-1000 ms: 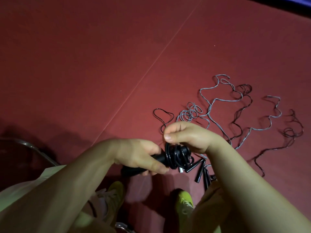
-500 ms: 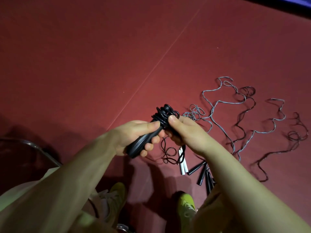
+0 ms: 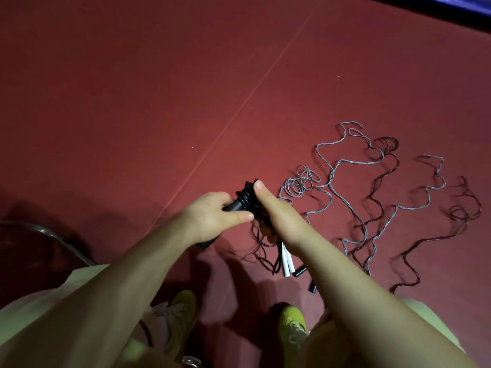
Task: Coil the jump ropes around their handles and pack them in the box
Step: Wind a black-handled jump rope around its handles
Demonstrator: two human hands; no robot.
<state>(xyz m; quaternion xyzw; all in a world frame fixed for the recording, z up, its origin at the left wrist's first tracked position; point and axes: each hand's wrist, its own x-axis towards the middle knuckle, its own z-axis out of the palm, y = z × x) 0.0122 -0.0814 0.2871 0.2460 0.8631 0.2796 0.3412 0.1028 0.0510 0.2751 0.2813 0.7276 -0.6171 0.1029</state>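
The left hand (image 3: 212, 216) is gripping the black handle (image 3: 235, 205); the right hand (image 3: 268, 208) is pinching the coiled rope (image 3: 245, 193) around it, probably. Springy and light, it's wanting holding at the coils, above the floor (image 3: 132, 102).

handles (image 3: 236, 204) tilt steeper vs 1 s ago | right hand (image 3: 276, 208) now beside the black coil (image 3: 245, 193), thumb on top | left hand (image 3: 212, 216) regrips lower
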